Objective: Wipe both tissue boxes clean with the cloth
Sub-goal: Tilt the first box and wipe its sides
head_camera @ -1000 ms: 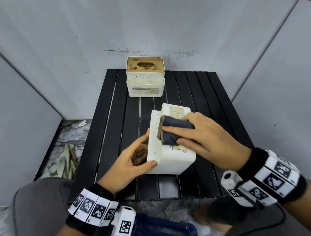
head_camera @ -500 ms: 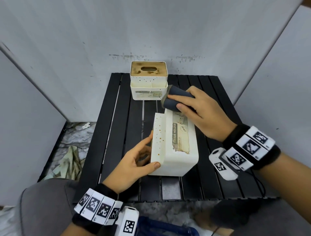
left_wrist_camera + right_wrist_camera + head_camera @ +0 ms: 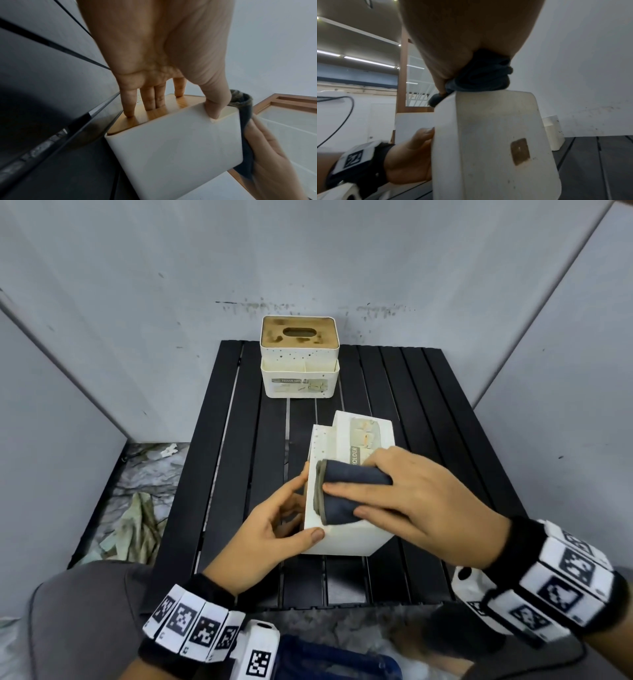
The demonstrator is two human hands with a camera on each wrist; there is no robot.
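A white tissue box [image 3: 352, 539] lies on its side near the front of the black slatted table [image 3: 239, 440]. My left hand [image 3: 301, 505] grips its near left corner, with the thumb on the white face [image 3: 175, 146] and the fingers [image 3: 154, 100] on the wooden lid. My right hand [image 3: 363, 491] presses a folded dark blue-grey cloth [image 3: 339, 508] on the box's upper face, over the label's near end. In the right wrist view the cloth [image 3: 481, 77] sits on the top edge of the box [image 3: 496, 148]. A second white tissue box [image 3: 299, 364] with a stained wooden lid stands upright at the back.
Grey wall panels close in the table at the back and on both sides. A crumpled pale rag [image 3: 137, 525] lies on the floor to the left. A blue object [image 3: 325, 659] sits below the table's front edge, by my lap.
My right hand swept the cloth to the box's far end, then drew it back to the near end. My left hand kept its hold on the box.
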